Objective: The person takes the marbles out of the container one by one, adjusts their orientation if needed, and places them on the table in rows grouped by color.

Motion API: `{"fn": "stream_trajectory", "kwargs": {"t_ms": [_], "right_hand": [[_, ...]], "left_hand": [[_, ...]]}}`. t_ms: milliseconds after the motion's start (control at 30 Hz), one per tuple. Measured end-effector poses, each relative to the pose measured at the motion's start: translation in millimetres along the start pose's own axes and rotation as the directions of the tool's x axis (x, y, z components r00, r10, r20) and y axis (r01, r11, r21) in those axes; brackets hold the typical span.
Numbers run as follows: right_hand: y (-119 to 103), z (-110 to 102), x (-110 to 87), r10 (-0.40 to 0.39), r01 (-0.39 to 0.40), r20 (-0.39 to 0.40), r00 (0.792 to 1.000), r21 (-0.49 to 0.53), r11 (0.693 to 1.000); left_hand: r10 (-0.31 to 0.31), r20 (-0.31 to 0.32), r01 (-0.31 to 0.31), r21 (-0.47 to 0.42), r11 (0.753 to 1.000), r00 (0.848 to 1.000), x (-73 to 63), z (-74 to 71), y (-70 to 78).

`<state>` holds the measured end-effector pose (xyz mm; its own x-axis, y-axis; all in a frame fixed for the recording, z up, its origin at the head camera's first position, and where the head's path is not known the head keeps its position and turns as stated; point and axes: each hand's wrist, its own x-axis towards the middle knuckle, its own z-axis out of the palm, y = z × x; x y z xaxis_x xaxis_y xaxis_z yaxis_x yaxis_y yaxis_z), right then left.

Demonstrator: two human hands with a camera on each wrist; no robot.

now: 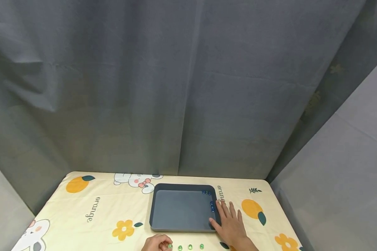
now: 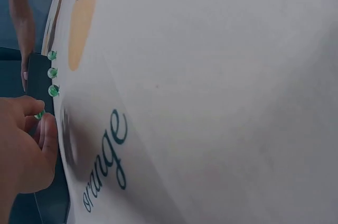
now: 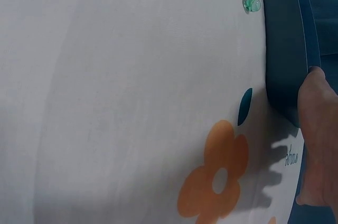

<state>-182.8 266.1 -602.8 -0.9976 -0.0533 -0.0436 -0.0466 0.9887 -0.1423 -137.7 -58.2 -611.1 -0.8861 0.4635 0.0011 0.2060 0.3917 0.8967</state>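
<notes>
Pinched between the thumb and fingers of my left hand [image 1: 157, 242] is a green glass marble [image 2: 39, 114], close in front of the tray's near side. To its right several more green marbles [image 1: 190, 246] sit in a row on the cloth. My right hand [image 1: 230, 227] lies with fingers spread at the right side of the dark grey tray [image 1: 182, 230], its thumb over the near right corner of the rim. Inside the tray, blue marbles [image 1: 212, 206] line the right wall, and others [image 1: 206, 192] lie by the far right corner.
A cream tablecloth [image 1: 106, 205] printed with oranges, flowers and rabbits covers the table. Grey curtain [image 1: 128, 104] hangs behind the table's far edge, and pale panels [image 1: 342, 174] close in the sides.
</notes>
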Motion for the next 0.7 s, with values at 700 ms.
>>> {"fn": "stream_trajectory", "kwargs": {"t_ms": [700], "right_hand": [[0.6,2.4,1.9,0.004,-0.004,-0.005,1.000,0.003,1.000]], "left_hand": [[0.079,0.078,-0.090,0.149,0.985,0.994,5.0,3.4,-16.3]]}}
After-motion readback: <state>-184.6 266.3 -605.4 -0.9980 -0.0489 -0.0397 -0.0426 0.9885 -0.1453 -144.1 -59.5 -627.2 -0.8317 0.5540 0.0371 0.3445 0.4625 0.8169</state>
